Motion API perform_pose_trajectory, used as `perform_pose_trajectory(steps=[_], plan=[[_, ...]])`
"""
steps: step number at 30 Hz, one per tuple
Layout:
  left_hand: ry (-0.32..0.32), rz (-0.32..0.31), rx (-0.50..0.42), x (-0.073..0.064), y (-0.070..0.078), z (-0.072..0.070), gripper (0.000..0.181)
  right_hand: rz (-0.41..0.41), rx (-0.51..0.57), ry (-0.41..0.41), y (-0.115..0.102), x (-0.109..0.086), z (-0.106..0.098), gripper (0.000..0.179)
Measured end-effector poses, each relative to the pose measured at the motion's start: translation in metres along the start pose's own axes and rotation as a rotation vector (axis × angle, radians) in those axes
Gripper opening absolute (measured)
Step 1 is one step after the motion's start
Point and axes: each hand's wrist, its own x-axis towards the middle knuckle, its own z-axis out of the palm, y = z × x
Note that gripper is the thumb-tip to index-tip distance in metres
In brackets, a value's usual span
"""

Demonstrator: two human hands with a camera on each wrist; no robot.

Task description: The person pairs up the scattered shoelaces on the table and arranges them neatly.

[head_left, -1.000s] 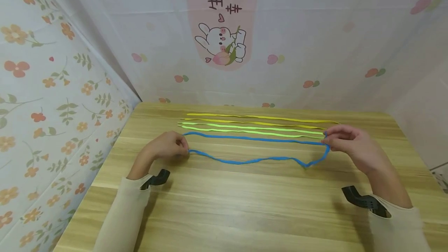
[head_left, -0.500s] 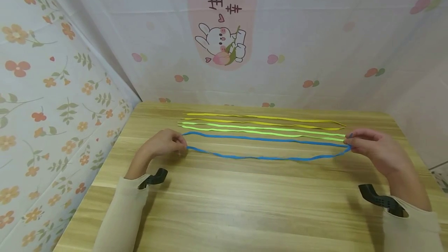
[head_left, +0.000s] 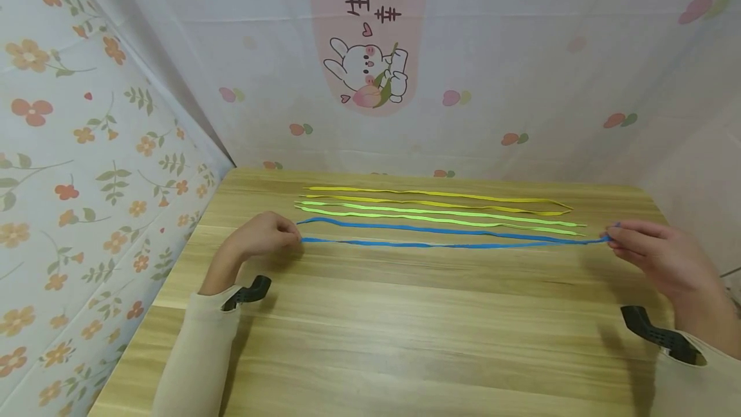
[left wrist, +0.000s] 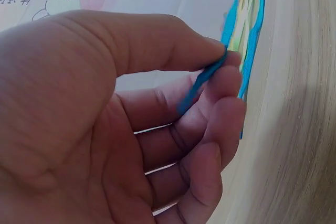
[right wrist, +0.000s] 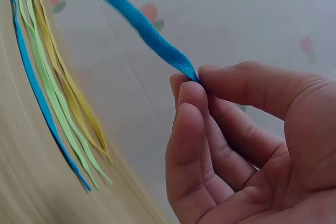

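A flat blue shoelace (head_left: 417, 246) is stretched nearly straight between my two hands. My left hand (head_left: 260, 237) pinches one end; in the left wrist view a short tail of the lace (left wrist: 202, 80) hangs past the thumb. At the far right, the thumb and fingertips of my right hand (head_left: 666, 256) pinch the other end, which slants up from the tabletop. Just behind it a second blue shoelace (head_left: 399, 228) lies loose on the wood, and its right end (right wrist: 86, 184) shows in the right wrist view.
Behind the blue laces lie a pair of light green laces (head_left: 417, 212) and a pair of yellow laces (head_left: 440, 194), roughly parallel. The wooden table (head_left: 405, 340) meets a printed cloth (head_left: 521, 69) at the back. Another floral cloth (head_left: 116, 147) hangs on the left.
My right hand has moved right, drawing the sagging front blue lace almost straight and close to the other one. Both green lace ends are now uncovered. My left hand has shifted slightly left.
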Motion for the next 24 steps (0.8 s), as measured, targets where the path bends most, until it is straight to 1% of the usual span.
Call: perform_pose_trajectory(steps=[2,5,10,16,20,24], plan=[[0.003,-0.013,-0.018,0.000,0.000,-0.001,0.022,0.004,0.021,0.009,0.000,-0.002,-0.004,0.042],[0.009,-0.013,-0.047,0.000,-0.002,-0.002,0.022,0.000,0.038,0.025,0.001,-0.005,-0.010,0.042],[0.031,0.001,-0.099,0.000,-0.006,-0.004,0.023,-0.007,-0.005,0.034,0.003,-0.008,-0.017,0.044],[0.055,-0.008,-0.141,0.000,-0.012,-0.004,0.027,0.036,-0.030,0.045,0.007,-0.007,-0.023,0.045],[0.066,-0.015,-0.181,-0.001,-0.015,-0.004,0.035,0.051,-0.039,0.030,0.009,-0.005,-0.025,0.046],[0.078,-0.027,-0.207,-0.002,-0.016,-0.004,0.036,0.073,-0.064,0.026,0.012,-0.004,-0.023,0.048]])
